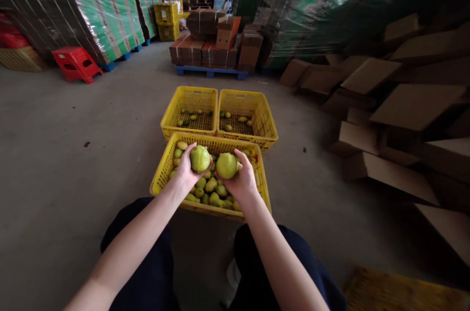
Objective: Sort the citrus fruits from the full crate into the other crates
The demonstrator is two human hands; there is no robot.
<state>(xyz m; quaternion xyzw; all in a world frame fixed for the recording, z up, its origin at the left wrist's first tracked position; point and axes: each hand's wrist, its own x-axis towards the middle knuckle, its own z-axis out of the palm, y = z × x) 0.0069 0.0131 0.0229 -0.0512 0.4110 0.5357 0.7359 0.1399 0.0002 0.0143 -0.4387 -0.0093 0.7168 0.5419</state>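
Left fruit (200,159) and right fruit (227,166), both yellow-green, sit side by side, just apart, over the near yellow crate (205,209). Each looks nearly round; you cannot tell a clear long axis or pointing end. Your left hand (186,171) cups the left fruit from its outer side; your right hand (244,179) grips the right one likewise. Forearms (137,233) reach forward, converging.

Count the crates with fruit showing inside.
3: the front crate below the left hand and right hand, the back left crate and the back right crate. Insides of the far crates are hidden.
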